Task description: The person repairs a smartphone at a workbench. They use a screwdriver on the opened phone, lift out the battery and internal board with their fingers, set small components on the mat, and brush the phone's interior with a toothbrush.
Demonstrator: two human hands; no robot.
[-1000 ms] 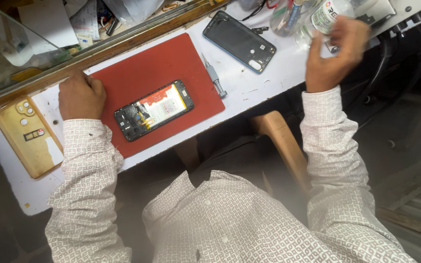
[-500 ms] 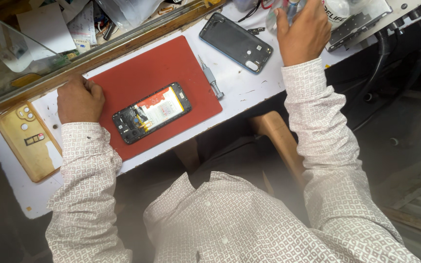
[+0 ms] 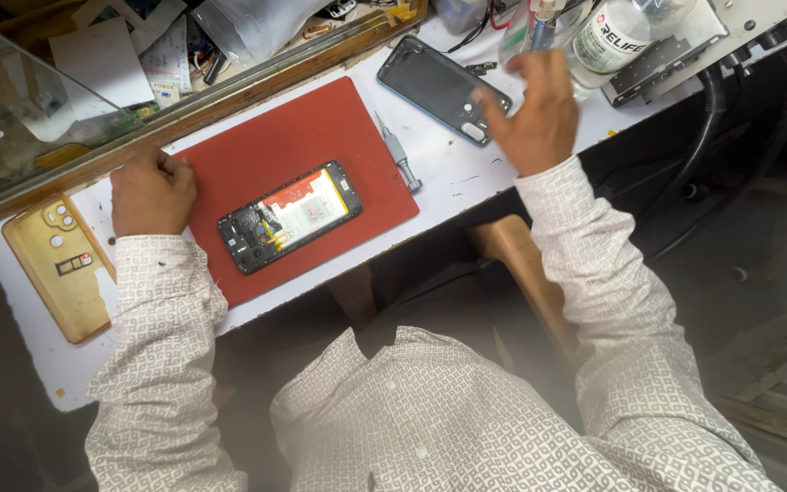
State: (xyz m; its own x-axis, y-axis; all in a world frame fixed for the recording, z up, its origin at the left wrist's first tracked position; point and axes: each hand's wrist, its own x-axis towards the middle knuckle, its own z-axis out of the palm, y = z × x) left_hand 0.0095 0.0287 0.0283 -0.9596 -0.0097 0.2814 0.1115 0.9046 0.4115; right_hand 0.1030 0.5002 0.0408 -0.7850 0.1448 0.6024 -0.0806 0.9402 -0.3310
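So the opened phone (image 3: pixel 290 217) is lying back-off on the red mat (image 3: pixel 302 155), insides showing, roughly in the middle of the white bench (image 3: pixel 448 173). Looks to me like the opening-up part is done, and whatever happens to the insides hasn't started, since nothing is touching it. The left hand (image 3: pixel 150 191) is a loose fist resting at the mat's left edge, holding nothing. The right hand (image 3: pixel 532 118) is up near the bottles (image 3: pixel 612 36) at the far edge, fingers (image 3: pixel 489 102) partly curled; motion blur means I can't tell if it has hold of anything. Count: one opened phone, one dark back cover (image 3: pixel 444 87) beyond the mat, one gold back cover (image 3: pixel 58 264) off to the left, one small screwdriver (image 3: pixel 401 159) just beside the mat's right edge, two hands.
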